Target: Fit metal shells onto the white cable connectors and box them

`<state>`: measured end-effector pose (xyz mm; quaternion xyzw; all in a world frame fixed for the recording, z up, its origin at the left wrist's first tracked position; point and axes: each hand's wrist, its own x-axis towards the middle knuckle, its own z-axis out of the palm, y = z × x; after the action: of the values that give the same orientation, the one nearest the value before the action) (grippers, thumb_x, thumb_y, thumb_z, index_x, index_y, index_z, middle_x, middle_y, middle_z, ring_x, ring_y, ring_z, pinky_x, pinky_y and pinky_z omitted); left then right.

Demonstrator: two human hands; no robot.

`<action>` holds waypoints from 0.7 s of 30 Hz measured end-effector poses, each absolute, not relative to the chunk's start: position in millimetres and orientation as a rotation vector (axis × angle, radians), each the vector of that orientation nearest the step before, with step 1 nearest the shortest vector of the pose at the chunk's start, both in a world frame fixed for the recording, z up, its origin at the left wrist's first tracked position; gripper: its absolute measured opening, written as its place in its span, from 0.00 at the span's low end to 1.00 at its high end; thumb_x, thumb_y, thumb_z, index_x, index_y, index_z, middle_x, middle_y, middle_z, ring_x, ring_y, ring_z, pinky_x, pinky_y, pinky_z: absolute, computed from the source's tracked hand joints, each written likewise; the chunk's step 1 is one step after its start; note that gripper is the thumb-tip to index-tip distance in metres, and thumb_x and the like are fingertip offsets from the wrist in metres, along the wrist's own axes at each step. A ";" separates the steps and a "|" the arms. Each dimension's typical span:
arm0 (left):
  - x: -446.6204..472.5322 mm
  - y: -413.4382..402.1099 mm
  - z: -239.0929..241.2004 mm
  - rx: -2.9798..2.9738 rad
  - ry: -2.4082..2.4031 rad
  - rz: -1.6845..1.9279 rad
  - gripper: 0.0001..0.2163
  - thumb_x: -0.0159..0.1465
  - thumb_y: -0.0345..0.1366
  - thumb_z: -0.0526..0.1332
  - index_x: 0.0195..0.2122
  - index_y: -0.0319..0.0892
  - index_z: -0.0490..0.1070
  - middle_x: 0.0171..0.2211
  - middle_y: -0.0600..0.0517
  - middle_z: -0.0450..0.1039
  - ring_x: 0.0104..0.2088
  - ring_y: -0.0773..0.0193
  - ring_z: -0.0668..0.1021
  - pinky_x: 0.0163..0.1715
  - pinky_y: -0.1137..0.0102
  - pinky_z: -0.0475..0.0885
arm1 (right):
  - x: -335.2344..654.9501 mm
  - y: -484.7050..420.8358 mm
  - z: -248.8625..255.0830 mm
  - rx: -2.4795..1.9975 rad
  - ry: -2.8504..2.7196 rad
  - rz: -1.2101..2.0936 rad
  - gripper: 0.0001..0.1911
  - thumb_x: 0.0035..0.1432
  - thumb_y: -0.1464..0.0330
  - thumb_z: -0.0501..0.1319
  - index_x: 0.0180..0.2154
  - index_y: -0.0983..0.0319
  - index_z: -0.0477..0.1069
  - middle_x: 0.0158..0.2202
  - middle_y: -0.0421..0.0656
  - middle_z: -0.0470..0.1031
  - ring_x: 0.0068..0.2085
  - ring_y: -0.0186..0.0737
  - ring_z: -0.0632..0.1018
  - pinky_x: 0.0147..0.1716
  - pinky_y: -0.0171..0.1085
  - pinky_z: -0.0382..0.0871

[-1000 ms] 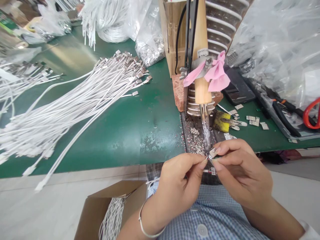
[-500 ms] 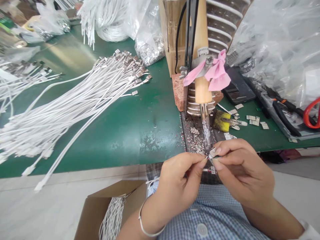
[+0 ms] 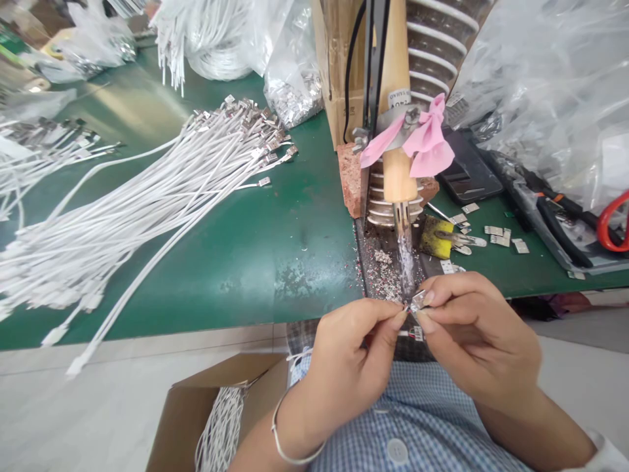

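My left hand (image 3: 356, 351) pinches the thin wire end of a cable between thumb and forefinger; most of the cable is hidden by the hand. Held between the thumb and fingers of my right hand (image 3: 484, 337) is a small silvery USB connector (image 3: 417, 301). The two pieces meet just under the tip of a soldering iron (image 3: 403, 255), which is clamped pointing down with a pink ribbon (image 3: 427, 141) tied round its holder. Whether wire and connector are joined is too small to tell. Another connector with red and white wires (image 3: 417, 333) shows below my fingertips.
White cables with metal plugs (image 3: 162, 190) lie piled on the green table (image 3: 314, 249). A yellow sponge (image 3: 436, 237), loose connectors (image 3: 498, 236), a phone (image 3: 469, 174) and black-handled pliers (image 3: 560, 226) sit at right. Below the edge stands a carton (image 3: 184, 413) holding cables.
Almost nothing differs. Both hands stay at the iron's tip, and the connector in my right hand has shifted very slightly.
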<state>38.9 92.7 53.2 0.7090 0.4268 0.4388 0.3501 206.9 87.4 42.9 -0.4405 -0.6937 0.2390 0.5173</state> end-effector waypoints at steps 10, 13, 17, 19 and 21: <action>38.7 92.8 51.7 1.834 1.112 1.141 0.04 0.64 0.24 0.60 0.36 0.39 0.72 0.27 0.53 0.77 0.24 0.71 0.76 0.24 0.78 0.71 | 206.5 88.1 44.1 -1.057 -1.673 0.575 0.14 0.53 0.81 0.61 0.36 0.56 0.70 0.36 0.41 0.70 0.38 0.42 0.76 0.35 0.42 0.74; 38.4 93.3 51.8 1.841 1.103 1.134 0.04 0.64 0.24 0.60 0.36 0.39 0.72 0.27 0.53 0.77 0.24 0.71 0.76 0.24 0.78 0.70 | 206.8 88.3 44.1 -1.043 -1.671 0.580 0.14 0.53 0.82 0.61 0.36 0.57 0.70 0.36 0.41 0.70 0.38 0.41 0.75 0.35 0.41 0.74; 37.7 92.9 51.9 1.848 1.102 1.119 0.04 0.64 0.24 0.60 0.36 0.39 0.72 0.27 0.53 0.77 0.24 0.71 0.76 0.24 0.78 0.70 | 207.9 89.3 44.1 -1.011 -1.685 0.562 0.12 0.53 0.81 0.61 0.35 0.59 0.70 0.35 0.41 0.71 0.37 0.40 0.75 0.35 0.40 0.74; 37.1 91.9 51.5 1.846 1.105 1.089 0.04 0.64 0.24 0.60 0.36 0.38 0.72 0.26 0.53 0.77 0.25 0.71 0.76 0.25 0.78 0.70 | 209.0 89.7 43.9 -0.993 -1.713 0.562 0.12 0.53 0.81 0.61 0.35 0.59 0.70 0.35 0.41 0.71 0.37 0.40 0.76 0.34 0.40 0.74; 36.4 90.6 50.6 1.848 1.108 1.066 0.04 0.65 0.24 0.60 0.36 0.38 0.73 0.26 0.52 0.77 0.24 0.71 0.76 0.25 0.78 0.70 | 210.6 89.9 43.5 -0.987 -1.746 0.573 0.12 0.53 0.81 0.60 0.35 0.59 0.69 0.34 0.41 0.71 0.37 0.40 0.76 0.34 0.39 0.74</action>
<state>36.4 90.6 50.6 0.7170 0.4299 0.4136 0.3607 210.6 89.9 43.5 -0.4088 -0.7232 0.2372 0.5036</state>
